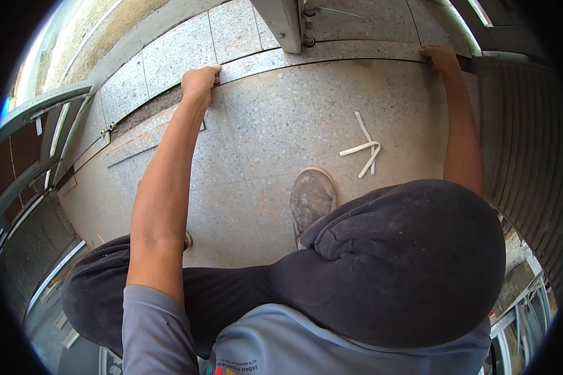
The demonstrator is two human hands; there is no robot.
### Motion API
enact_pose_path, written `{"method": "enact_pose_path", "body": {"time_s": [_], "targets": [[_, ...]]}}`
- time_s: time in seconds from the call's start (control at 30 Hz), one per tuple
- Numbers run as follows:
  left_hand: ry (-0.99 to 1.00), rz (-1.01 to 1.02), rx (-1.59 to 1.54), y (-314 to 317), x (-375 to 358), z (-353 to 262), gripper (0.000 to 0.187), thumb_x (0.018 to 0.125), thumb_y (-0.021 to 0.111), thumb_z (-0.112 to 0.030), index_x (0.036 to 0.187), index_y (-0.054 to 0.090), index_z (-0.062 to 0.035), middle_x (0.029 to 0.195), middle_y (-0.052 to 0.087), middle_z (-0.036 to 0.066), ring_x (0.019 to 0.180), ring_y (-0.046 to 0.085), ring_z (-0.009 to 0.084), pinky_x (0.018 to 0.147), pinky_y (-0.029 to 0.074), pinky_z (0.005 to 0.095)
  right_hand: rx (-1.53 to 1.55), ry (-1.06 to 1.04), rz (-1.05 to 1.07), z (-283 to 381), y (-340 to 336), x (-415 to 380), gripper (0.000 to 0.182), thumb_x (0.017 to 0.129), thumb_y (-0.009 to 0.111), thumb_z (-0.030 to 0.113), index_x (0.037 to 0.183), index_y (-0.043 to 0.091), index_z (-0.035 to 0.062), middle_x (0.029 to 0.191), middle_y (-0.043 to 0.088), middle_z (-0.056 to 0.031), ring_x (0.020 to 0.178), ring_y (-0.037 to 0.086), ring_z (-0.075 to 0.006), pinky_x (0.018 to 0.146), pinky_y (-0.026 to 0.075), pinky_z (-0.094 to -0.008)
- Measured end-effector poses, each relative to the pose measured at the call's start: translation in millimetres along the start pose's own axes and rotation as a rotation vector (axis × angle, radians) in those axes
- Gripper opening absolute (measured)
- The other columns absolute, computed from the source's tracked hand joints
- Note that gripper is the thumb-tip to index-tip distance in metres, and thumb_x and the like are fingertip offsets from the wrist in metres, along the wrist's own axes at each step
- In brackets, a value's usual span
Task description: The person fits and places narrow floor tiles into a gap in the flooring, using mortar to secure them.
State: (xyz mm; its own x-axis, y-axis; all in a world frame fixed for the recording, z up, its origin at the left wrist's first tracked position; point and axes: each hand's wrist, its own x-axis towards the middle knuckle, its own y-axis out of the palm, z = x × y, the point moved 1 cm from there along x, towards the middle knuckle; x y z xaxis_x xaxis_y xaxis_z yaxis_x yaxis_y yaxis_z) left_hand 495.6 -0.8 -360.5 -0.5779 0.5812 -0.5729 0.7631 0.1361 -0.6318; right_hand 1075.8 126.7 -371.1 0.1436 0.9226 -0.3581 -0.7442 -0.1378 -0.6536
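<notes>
A long, narrow speckled strip (319, 55) lies across the floor, beside a row of larger tiles. At its left end, my left hand (200, 81) has its fingers curled over the edge, closed on the strip. My right hand (441, 59) grips the strip's right end, near the door frame, with its fingers bent. To the left of my left hand runs an open gap (150, 112) with rough, dark material in it. The undersides of the fingers are hidden.
Pale bent strips (368, 147) lie on the speckled floor (256, 137) ahead of my shoe (313, 200). A metal post (281, 25) stands beyond the strip. Flat narrow pieces (131, 151) are at the left, and a ribbed shutter (525, 125) at the right.
</notes>
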Motion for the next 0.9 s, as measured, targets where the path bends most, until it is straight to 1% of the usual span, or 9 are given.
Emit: {"method": "enact_pose_path", "body": {"time_s": [0.1,0.23,0.3,0.4,0.5,0.6,0.7,0.8,0.9], "targets": [[0.009,0.002,0.045,-1,3,1,0.028,0.085,0.080,-0.028,0.091,0.078,-0.0003,0.089,0.074,0.009,0.079,0.059,0.0183,0.076,0.046,0.0339,-0.007,0.027,-0.031,10,1,-8,0.022,0.077,0.077,0.017,0.093,0.080,0.0022,0.081,0.071,-0.0047,0.076,0.060,-0.0157,0.074,0.048,-0.0337],[0.047,0.021,-0.001,-1,9,7,0.028,0.085,0.079,-0.026,0.093,0.078,0.0010,0.091,0.075,0.011,0.079,0.060,0.0192,0.076,0.046,0.0336,0.059,-0.015,-0.015,14,0,-16,0.020,0.077,0.077,0.016,0.090,0.079,0.0014,0.081,0.071,-0.0044,0.076,0.060,-0.0160,0.073,0.048,-0.0343],[0.067,0.017,-0.039,0,9,6,0.028,0.083,0.080,-0.025,0.087,0.077,0.0019,0.086,0.074,0.011,0.076,0.060,0.0195,0.073,0.046,0.0342,0.046,-0.013,-0.013,23,0,-22,0.019,0.077,0.077,0.016,0.088,0.078,0.0003,0.082,0.071,-0.0046,0.077,0.060,-0.0160,0.073,0.049,-0.0349],[0.082,0.018,-0.075,-1,10,9,0.027,0.083,0.079,-0.025,0.085,0.077,0.0019,0.083,0.073,0.011,0.073,0.060,0.0188,0.071,0.046,0.0340,0.023,0.041,-0.058,14,5,-16,0.028,0.077,0.077,0.019,0.101,0.081,0.0050,0.084,0.069,-0.0004,0.076,0.056,-0.0130,0.068,0.045,-0.0317],[0.084,0.030,-0.061,0,15,11,0.027,0.085,0.078,-0.026,0.086,0.077,0.0014,0.083,0.074,0.010,0.073,0.059,0.0182,0.071,0.046,0.0337,0.034,0.003,-0.048,14,4,-15,0.023,0.075,0.080,0.018,0.090,0.077,0.0002,0.083,0.072,-0.0062,0.078,0.061,-0.0163,0.073,0.050,-0.0367],[0.075,0.030,-0.034,0,15,10,0.028,0.085,0.078,-0.027,0.087,0.078,0.0012,0.083,0.074,0.010,0.074,0.059,0.0179,0.072,0.046,0.0335,0.039,0.003,-0.022,9,4,-11,0.028,0.077,0.078,0.019,0.101,0.081,0.0040,0.085,0.071,-0.0026,0.078,0.059,-0.0147,0.070,0.046,-0.0327],[0.075,0.029,-0.034,0,17,12,0.028,0.085,0.078,-0.027,0.087,0.078,0.0011,0.083,0.074,0.010,0.074,0.059,0.0175,0.071,0.045,0.0331,0.089,0.041,-0.067,3,9,-9,0.026,0.078,0.077,0.018,0.100,0.081,0.0044,0.086,0.072,-0.0025,0.079,0.059,-0.0150,0.073,0.046,-0.0320],[0.070,0.015,-0.020,-1,13,9,0.028,0.086,0.078,-0.027,0.087,0.078,0.0013,0.083,0.074,0.010,0.074,0.059,0.0175,0.071,0.045,0.0328,0.054,0.033,-0.045,12,5,-16,0.027,0.078,0.077,0.018,0.101,0.081,0.0044,0.086,0.071,-0.0025,0.080,0.060,-0.0151,0.076,0.046,-0.0315],[0.058,0.012,-0.020,0,11,7,0.028,0.086,0.078,-0.026,0.087,0.078,0.0017,0.082,0.073,0.010,0.074,0.059,0.0177,0.072,0.045,0.0328,0.047,0.038,-0.068,16,5,-21,0.027,0.079,0.077,0.018,0.102,0.080,0.0036,0.086,0.071,-0.0026,0.080,0.059,-0.0151,0.075,0.046,-0.0317]]}}
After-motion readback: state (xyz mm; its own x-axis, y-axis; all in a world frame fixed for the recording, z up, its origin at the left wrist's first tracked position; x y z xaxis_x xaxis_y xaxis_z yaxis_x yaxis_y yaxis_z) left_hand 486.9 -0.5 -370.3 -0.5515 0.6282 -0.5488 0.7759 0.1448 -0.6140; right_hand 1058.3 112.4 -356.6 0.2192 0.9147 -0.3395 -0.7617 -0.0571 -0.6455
